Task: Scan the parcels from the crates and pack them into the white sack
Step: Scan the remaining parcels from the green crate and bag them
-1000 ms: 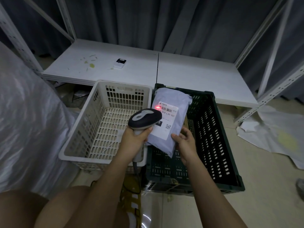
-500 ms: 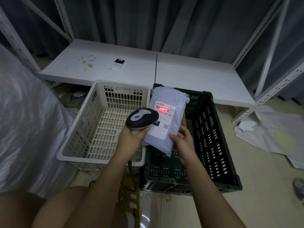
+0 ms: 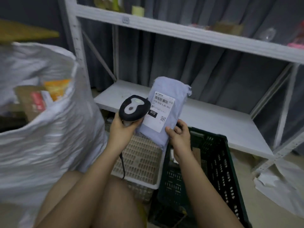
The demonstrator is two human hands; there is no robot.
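The left hand grips the barcode scanner by its handle; the right hand pinches the lower edge of the grey poly-mailer parcel at frame centre, above the green crate. The parcel's long axis runs near upright, its label facing the camera. No red beam shows; the parcel should swing left into the white sack, bottom edge first, scanner kept clear.

A grey poly-mailer parcel stands upright above the crates — white label facing the camera. Below: a cream crate beside a dark green crate. The white sack stands open at left — boxes inside.
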